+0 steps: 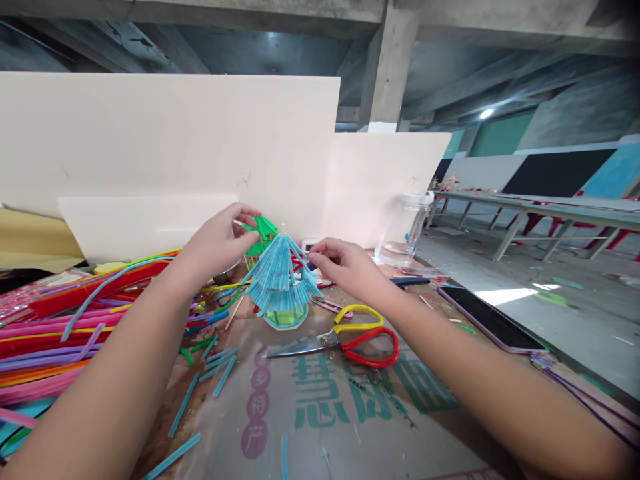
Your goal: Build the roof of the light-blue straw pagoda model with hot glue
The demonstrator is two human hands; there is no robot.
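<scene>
A small tiered pavilion model (pixel 281 280) made of light blue pipe-cleaner pieces stands on a green base near the middle of the table. My left hand (pixel 220 239) hovers just left of its top, fingers curled in a pinch near a green model (pixel 262 230) behind; I cannot tell whether it holds anything. My right hand (pixel 340 261) is at the model's right side, fingers pinched together close to the upper roof tier. Both forearms reach in from the bottom corners.
Scissors (pixel 345 339) with red and yellow handles lie in front of the model. A heap of coloured pipe cleaners (pixel 55 327) fills the left. Cut blue pieces (pixel 220 367) lie scattered. A phone (pixel 493 320) and clear jar (pixel 407 227) sit right. White boards (pixel 165 140) stand behind.
</scene>
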